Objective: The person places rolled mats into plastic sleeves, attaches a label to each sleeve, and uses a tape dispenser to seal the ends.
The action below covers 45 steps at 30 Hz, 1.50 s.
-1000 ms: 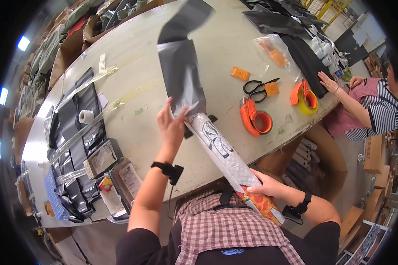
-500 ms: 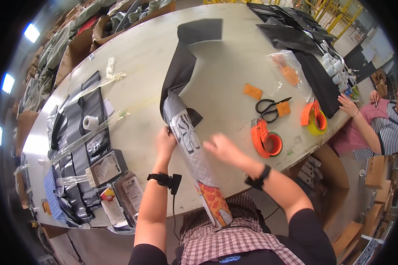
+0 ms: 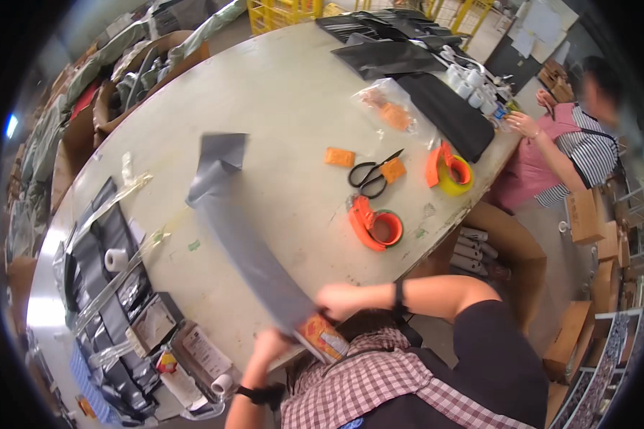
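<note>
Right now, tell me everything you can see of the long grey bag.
The long grey bag looks like thin, smooth plastic with a slight sheen. It slants across the table, from the far left down toward the person. Its near end surrounds a roll, whose orange-patterned end sticks out. The far end is slack and creased, with a darker flap bent upward. The left hand and right hand are at either side of its near edge; blur hides their exact hold.

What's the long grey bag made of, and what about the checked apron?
The long grey bag looks like thin plastic, smooth with a soft sheen: it creases at its far end. The checked apron looks like matt woven cloth, perhaps cotton: it drapes in soft folds.
</note>
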### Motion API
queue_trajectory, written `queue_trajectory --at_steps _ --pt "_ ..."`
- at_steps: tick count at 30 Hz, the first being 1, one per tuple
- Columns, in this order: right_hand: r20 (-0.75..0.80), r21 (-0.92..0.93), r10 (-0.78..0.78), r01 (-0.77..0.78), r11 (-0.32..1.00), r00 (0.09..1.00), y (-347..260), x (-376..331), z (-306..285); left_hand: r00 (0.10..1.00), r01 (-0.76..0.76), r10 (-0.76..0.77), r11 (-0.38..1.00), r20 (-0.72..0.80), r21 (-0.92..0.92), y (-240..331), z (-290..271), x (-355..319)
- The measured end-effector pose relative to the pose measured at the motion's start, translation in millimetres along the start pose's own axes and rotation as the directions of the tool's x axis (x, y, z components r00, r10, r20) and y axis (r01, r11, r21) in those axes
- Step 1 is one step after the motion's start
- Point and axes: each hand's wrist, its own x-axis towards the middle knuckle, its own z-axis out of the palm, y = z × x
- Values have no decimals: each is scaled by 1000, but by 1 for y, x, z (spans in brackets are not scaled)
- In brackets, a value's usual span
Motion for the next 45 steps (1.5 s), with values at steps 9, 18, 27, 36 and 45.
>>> queue_trajectory --at_steps 9,18,27,36,45 --pt "-150 612 158 -34 790 976 -1 -10 -61 922 -364 228 787 -313 -498 2 -41 29" --pt "-635 -270 5 -229 935 772 -52 -31 -32 953 -129 11 918 -302 -375 5 18 12" --pt "-243 -376 -91 -7 927 966 -43 -1 12 702 -63 -24 993 -712 -97 -101 -68 -88" --pt "-300 -382 -76 -47 923 951 -64 1 24 439 327 -431 894 -788 -306 -218 -52 -119" --pt "-296 -375 -31 -86 923 955 -66 2 24 378 65 -533 831 -757 -552 -233 -40 -118"
